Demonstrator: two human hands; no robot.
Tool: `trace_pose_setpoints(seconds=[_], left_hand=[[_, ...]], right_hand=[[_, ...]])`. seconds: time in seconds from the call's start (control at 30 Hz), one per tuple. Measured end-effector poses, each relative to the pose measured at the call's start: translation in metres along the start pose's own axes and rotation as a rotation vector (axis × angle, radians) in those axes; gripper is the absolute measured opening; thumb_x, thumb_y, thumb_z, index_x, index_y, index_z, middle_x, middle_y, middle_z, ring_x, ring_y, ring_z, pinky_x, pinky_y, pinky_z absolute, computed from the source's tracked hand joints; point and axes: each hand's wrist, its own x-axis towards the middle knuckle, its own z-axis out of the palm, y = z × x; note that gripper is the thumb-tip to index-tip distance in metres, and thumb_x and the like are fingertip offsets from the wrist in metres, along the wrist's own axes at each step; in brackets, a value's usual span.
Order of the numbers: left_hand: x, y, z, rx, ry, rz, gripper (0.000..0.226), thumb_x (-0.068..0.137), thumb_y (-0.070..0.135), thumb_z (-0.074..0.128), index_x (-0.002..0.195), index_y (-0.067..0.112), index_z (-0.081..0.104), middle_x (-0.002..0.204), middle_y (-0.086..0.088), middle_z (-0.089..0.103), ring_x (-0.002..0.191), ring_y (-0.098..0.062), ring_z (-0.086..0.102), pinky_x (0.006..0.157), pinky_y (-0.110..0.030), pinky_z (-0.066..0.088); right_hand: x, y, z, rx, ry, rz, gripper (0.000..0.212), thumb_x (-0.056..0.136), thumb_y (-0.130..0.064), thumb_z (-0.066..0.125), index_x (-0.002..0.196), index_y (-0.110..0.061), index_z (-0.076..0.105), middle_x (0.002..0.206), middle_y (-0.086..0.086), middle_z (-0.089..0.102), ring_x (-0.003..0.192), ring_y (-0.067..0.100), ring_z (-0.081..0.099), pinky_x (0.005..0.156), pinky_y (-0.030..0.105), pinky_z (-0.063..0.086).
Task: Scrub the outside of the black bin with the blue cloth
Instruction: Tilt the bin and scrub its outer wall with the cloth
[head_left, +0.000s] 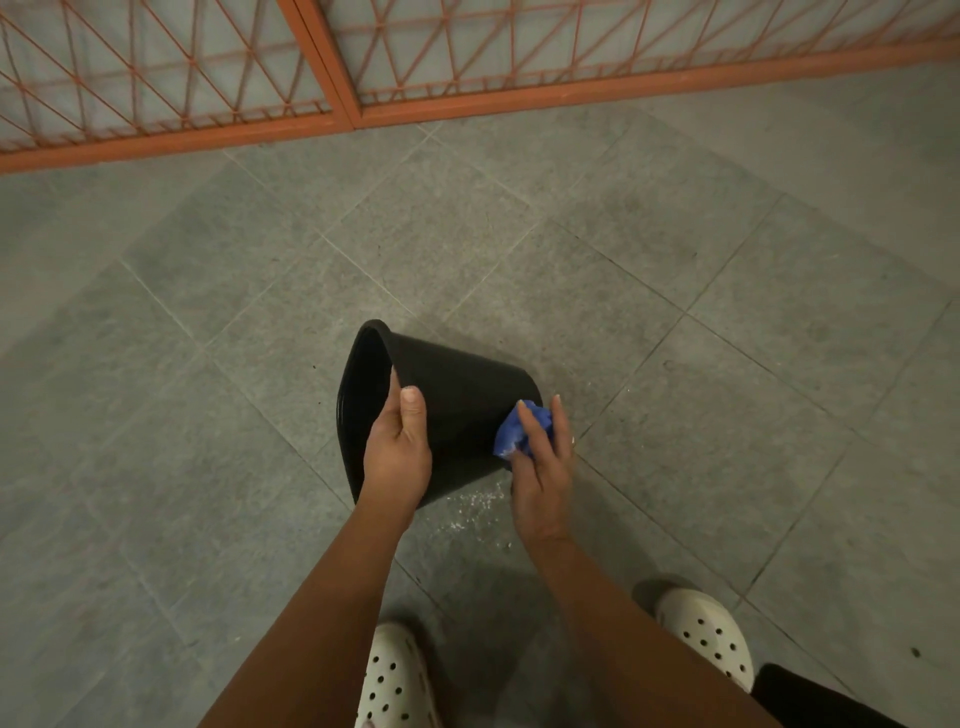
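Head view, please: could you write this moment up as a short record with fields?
bin: black bin tipped sideways, mouth toward the left
left hand: left hand grips the bin's rim
right hand: right hand holds blue cloth against the bin's outer wall near its base
floor: grey tiles with white specks near the bin

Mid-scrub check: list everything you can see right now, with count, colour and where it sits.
black bin: one, black, centre, tipped sideways, mouth leftward
blue cloth: one, blue, against the bin's wall near its base
white specks: scatter, white, floor below the bin
floor: one, grey tiles, throughout
grille: two panels, orange, across the top
dark shape: one, black, bottom right corner, unidentifiable
clogs: two, white, bottom edge
left hand: one, gripping the bin's rim
right hand: one, holding the cloth on the bin
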Motion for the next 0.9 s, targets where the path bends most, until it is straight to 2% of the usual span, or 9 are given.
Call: trace_pose_setpoints(seconds=[0.13, 0.2, 0.27, 0.37, 0.47, 0.57, 0.7, 0.8, 0.9], left_hand=[[-0.001, 0.001, 0.0, -0.063, 0.02, 0.028, 0.064, 0.088, 0.062, 0.028, 0.147, 0.039, 0.027, 0.135, 0.011, 0.048, 0.125, -0.009, 0.043, 0.098, -0.026, 0.035], [-0.002, 0.002, -0.001, -0.089, 0.008, 0.028, 0.06, 0.091, 0.058, 0.031, 0.147, 0.039, 0.026, 0.134, 0.013, 0.046, 0.12, -0.005, 0.042, 0.098, -0.026, 0.034], [-0.001, 0.001, -0.002, -0.102, -0.024, 0.028, 0.058, 0.093, 0.055, 0.037, 0.148, 0.039, 0.025, 0.137, 0.012, 0.046, 0.121, -0.005, 0.044, 0.101, -0.028, 0.036], [0.004, -0.004, -0.004, -0.134, -0.065, -0.001, 0.062, 0.09, 0.057, 0.046, 0.146, 0.043, 0.024, 0.138, 0.007, 0.049, 0.125, -0.015, 0.048, 0.108, -0.045, 0.038], [0.004, -0.004, -0.004, -0.126, -0.063, -0.001, 0.058, 0.092, 0.055, 0.044, 0.146, 0.041, 0.026, 0.138, 0.008, 0.048, 0.124, -0.013, 0.047, 0.107, -0.041, 0.037], [0.001, -0.001, -0.005, -0.106, -0.012, 0.042, 0.052, 0.097, 0.048, 0.037, 0.147, 0.034, 0.03, 0.132, 0.014, 0.046, 0.119, -0.004, 0.043, 0.1, -0.026, 0.034], [0.003, -0.001, -0.008, -0.068, 0.041, 0.064, 0.048, 0.099, 0.045, 0.033, 0.145, 0.03, 0.036, 0.121, 0.017, 0.05, 0.112, -0.001, 0.047, 0.092, -0.019, 0.036], [0.002, -0.001, -0.007, -0.042, 0.06, 0.066, 0.046, 0.099, 0.044, 0.033, 0.142, 0.028, 0.039, 0.117, 0.015, 0.053, 0.106, 0.001, 0.049, 0.088, -0.018, 0.037], [0.003, -0.005, -0.003, -0.04, 0.086, 0.054, 0.043, 0.1, 0.043, 0.033, 0.138, 0.027, 0.045, 0.116, 0.011, 0.058, 0.107, -0.005, 0.055, 0.092, -0.028, 0.044]], right_hand=[[0.003, -0.014, 0.002, 0.06, 0.002, 0.021, 0.033, 0.09, -0.046, 0.049, 0.123, -0.042, 0.05, 0.154, -0.003, 0.016, 0.139, 0.009, 0.018, 0.102, 0.008, 0.02], [0.009, -0.016, 0.001, 0.122, 0.001, 0.141, 0.036, 0.091, -0.027, 0.06, 0.126, -0.03, 0.054, 0.152, 0.002, 0.021, 0.137, 0.011, 0.021, 0.098, 0.003, 0.019], [0.015, -0.015, 0.0, 0.143, 0.0, 0.212, 0.052, 0.085, -0.009, 0.065, 0.133, -0.02, 0.049, 0.15, 0.007, 0.026, 0.136, 0.015, 0.028, 0.102, 0.009, 0.024], [0.025, -0.018, -0.002, 0.205, -0.005, 0.42, 0.075, 0.075, -0.008, 0.073, 0.139, -0.01, 0.035, 0.146, 0.009, 0.027, 0.131, 0.019, 0.035, 0.102, 0.024, 0.034], [0.033, -0.021, -0.004, 0.214, -0.014, 0.564, 0.057, 0.072, -0.015, 0.077, 0.122, -0.007, 0.052, 0.145, 0.007, 0.025, 0.127, 0.018, 0.037, 0.093, 0.024, 0.036], [0.032, -0.022, -0.002, 0.246, 0.026, 0.404, 0.04, 0.077, -0.016, 0.072, 0.114, -0.011, 0.059, 0.133, 0.003, 0.044, 0.12, 0.015, 0.045, 0.099, 0.038, 0.044], [0.025, -0.024, 0.004, 0.122, -0.131, 0.24, 0.059, 0.079, -0.035, 0.069, 0.132, -0.027, 0.044, 0.126, -0.006, 0.053, 0.114, 0.013, 0.051, 0.099, 0.042, 0.043], [0.025, -0.023, 0.006, 0.095, -0.155, 0.215, 0.067, 0.083, -0.022, 0.067, 0.142, -0.023, 0.034, 0.133, 0.001, 0.047, 0.117, 0.008, 0.045, 0.101, 0.032, 0.042], [0.025, -0.036, 0.006, 0.049, -0.081, 0.042, 0.062, 0.084, -0.01, 0.06, 0.141, -0.017, 0.037, 0.129, 0.007, 0.048, 0.109, 0.007, 0.043, 0.089, 0.011, 0.035]])
